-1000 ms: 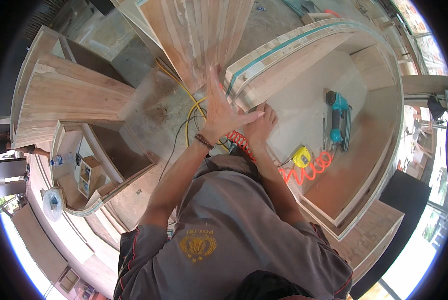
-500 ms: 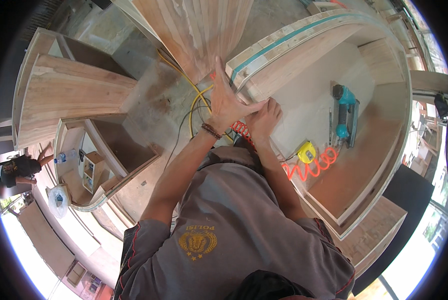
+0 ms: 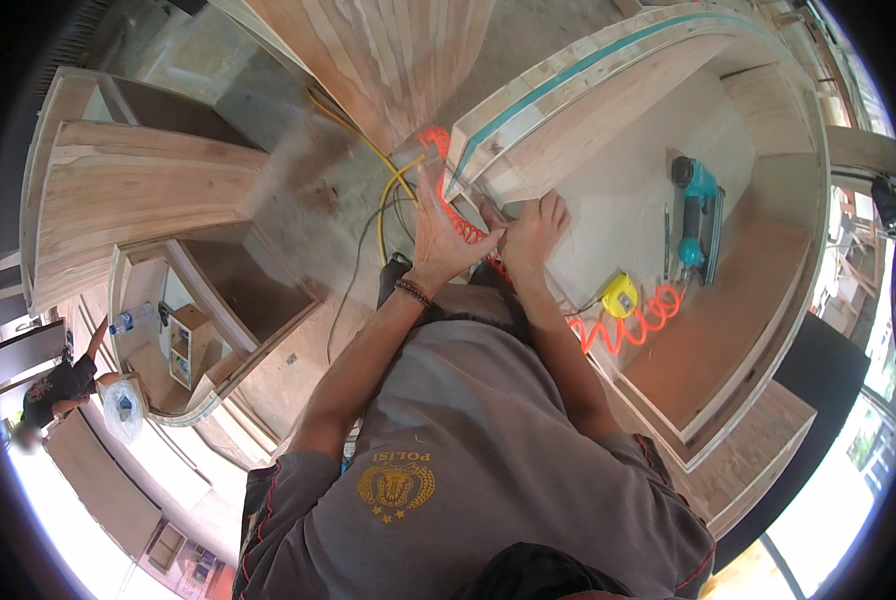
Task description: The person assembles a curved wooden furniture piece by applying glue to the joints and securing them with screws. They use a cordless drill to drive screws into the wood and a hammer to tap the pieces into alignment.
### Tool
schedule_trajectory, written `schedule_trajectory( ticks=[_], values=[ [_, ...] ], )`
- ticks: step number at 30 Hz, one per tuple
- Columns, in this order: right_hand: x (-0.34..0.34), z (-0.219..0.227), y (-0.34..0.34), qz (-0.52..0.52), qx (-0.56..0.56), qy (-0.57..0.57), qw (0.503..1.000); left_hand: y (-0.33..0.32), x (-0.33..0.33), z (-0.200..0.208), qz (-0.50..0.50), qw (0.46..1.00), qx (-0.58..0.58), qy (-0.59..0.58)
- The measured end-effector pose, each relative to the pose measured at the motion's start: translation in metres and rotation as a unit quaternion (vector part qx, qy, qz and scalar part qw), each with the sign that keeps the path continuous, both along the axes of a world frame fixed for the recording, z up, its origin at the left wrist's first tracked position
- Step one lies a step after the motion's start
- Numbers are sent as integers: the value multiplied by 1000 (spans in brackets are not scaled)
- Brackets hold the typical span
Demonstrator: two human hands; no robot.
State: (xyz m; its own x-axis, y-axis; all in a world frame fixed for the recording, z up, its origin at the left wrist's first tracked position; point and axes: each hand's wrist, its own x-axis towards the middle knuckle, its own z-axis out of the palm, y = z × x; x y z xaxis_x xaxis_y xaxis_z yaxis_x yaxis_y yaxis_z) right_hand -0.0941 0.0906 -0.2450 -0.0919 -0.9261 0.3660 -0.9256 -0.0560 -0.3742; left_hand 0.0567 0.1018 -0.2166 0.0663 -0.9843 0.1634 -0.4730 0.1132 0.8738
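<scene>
My left hand (image 3: 446,232) is beside the near end of a curved wooden panel (image 3: 553,125) with a teal strip along its edge. Its fingers stretch forward and its thumb reaches across toward my right hand (image 3: 534,235). The right fingers are curled at the panel's lower corner; what they pinch, if anything, is hidden. A coiled orange air hose (image 3: 455,215) runs behind the left hand. Inside the cabinet frame to the right lie a teal nail gun (image 3: 695,215), a yellow tape measure (image 3: 619,296) and a thin dark stick-like tool (image 3: 667,240).
A tall wooden panel (image 3: 388,60) stands ahead. Yellow hose (image 3: 381,215) and dark cable cross the floor. Wooden cabinets (image 3: 148,180) stand at the left, one holding a water bottle (image 3: 133,318) and a small wooden box (image 3: 190,345). Another person (image 3: 58,390) is at far left.
My left hand has lowered and drawn back from the panel's edge, uncovering more orange hose. The right hand stays near the panel corner. The other person has shifted nearer the left cabinet.
</scene>
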Motion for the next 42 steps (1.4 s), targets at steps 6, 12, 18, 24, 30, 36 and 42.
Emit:
schedule_trajectory(
  ticks=[6, 12, 18, 24, 30, 36, 42],
  values=[
    [1, 6, 0, 5, 10, -15, 1000, -2, 0, -3, -13, 1000, -14, -5],
    [0, 3, 0, 8, 12, 0, 1000, -4, -1, -4, -11, 1000, -18, 9],
    [0, 8, 1, 10, 18, 20, 1000, -7, -1, 1, 0, 1000, 0, -10],
    [-11, 15, 9, 53, 32, -52, 997, 21, 28, -10, 13, 1000, 21, -5],
    [-58, 38, 47, -91, 14, 18, 996, 52, 60, -16, 69, 990, 121, 17],
    [-85, 14, 54, -87, 33, 3, 996, 62, 66, -12, 59, 982, 176, 33],
    [-74, 34, 56, -64, 33, -53, 996, 100, 97, -52, -54, 941, 234, -238]
  ],
)
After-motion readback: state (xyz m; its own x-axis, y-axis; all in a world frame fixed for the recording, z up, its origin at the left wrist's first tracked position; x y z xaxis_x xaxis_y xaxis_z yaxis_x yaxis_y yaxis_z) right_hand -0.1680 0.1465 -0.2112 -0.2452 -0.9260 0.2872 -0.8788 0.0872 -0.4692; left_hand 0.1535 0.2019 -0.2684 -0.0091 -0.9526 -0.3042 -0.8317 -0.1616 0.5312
